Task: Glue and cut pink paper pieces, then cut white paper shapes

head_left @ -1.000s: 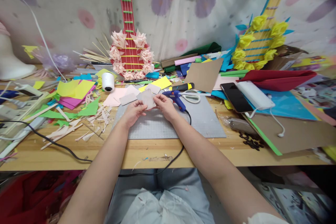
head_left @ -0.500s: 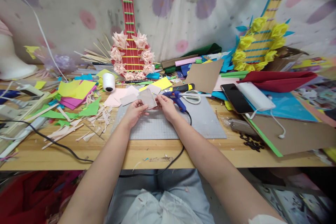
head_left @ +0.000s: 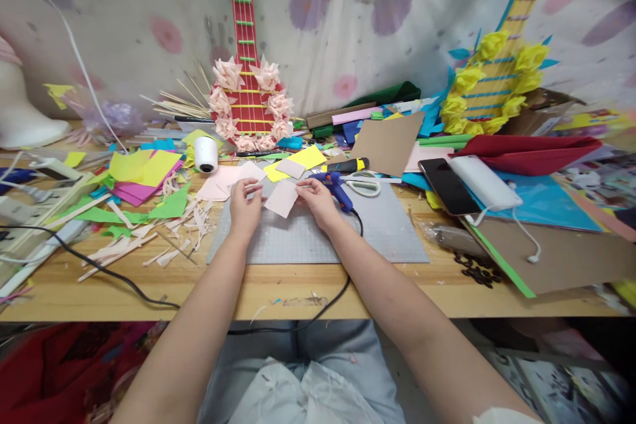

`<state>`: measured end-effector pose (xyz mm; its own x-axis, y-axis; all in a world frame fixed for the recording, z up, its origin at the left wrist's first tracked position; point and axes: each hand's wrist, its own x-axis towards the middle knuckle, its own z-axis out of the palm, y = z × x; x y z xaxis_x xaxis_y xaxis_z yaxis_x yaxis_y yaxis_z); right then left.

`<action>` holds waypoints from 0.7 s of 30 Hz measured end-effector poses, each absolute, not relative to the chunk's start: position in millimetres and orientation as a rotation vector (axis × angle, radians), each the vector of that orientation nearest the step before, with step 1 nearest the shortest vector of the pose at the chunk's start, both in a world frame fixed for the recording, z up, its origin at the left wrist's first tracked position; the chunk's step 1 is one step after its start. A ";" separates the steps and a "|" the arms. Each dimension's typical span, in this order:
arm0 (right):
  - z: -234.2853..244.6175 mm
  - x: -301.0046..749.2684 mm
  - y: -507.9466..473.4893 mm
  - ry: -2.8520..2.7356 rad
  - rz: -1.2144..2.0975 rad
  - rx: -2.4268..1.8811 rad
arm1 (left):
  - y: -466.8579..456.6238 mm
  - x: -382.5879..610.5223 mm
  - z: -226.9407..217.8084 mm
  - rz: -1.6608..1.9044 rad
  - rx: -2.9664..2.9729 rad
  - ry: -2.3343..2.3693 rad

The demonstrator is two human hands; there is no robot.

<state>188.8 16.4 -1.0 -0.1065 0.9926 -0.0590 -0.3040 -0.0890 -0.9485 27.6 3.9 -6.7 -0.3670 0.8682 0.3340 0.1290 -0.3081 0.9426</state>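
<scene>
Right hand (head_left: 318,202): just right of the middle of the frame, fingers pinching the right corner of a pale pink paper square (head_left: 281,199)
Left hand (head_left: 244,212): just left of the middle, fingers loosely curved and slightly spread near the square's left edge; whether they touch it I cannot tell
Square in hand: near the middle of the frame, held tilted with a corner pointing down, above a grey cutting mat (head_left: 397,238)
Cutting mat: flat on the wooden bench (head_left: 427,288), under both hands
Glue gun (head_left: 342,197): blue, lying just beyond the right hand, its black cord (head_left: 361,228) curving down across the mat and over the bench's front edge
Scissors (head_left: 386,179): pale, just right of the glue gun
Yellow-and-black handle (head_left: 354,164): just behind the glue gun
Small pink piece (head_left: 289,167): behind the square, partly over yellow paper (head_left: 312,156)
Pink sheets (head_left: 217,184): beyond the left hand, overlapping
Smartphone (head_left: 448,185): right of the frame, dark screen up, next to a white device (head_left: 484,180) with a white cable
Paper strips (head_left: 122,248): heaped loosely in the left of the frame, below green paper (head_left: 173,205)
Red guitar (head_left: 248,112): model standing upright in the upper left, ringed with pale pink roses (head_left: 268,73)
Yellow guitar (head_left: 489,89): leaning in the upper right, with yellow roses (head_left: 467,79)
Curtain (head_left: 348,0): flower-printed, behind everything
</scene>
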 end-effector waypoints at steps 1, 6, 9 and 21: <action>-1.2 188.2 16.8 -1.004 1.433 -0.979 | 5.3 28.0 -7.7 1.701 1.213 1.353; -0.6 183.8 15.7 -1.093 1.368 -0.980 | 4.8 32.8 -11.3 1.447 1.233 1.206; -1.6 182.5 14.6 -1.114 1.385 -0.963 | 1.7 35.8 -10.0 1.401 1.287 1.167; -5.2 180.1 12.5 -1.223 1.452 -0.930 | -0.5 37.7 -1.4 1.468 1.072 1.167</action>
<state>180.1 12.5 -5.2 -0.2236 0.9740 0.0369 -0.2023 -0.0093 -0.9793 37.7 -0.5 -1.4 -0.1728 0.9821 0.0754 -0.1477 -0.1015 0.9838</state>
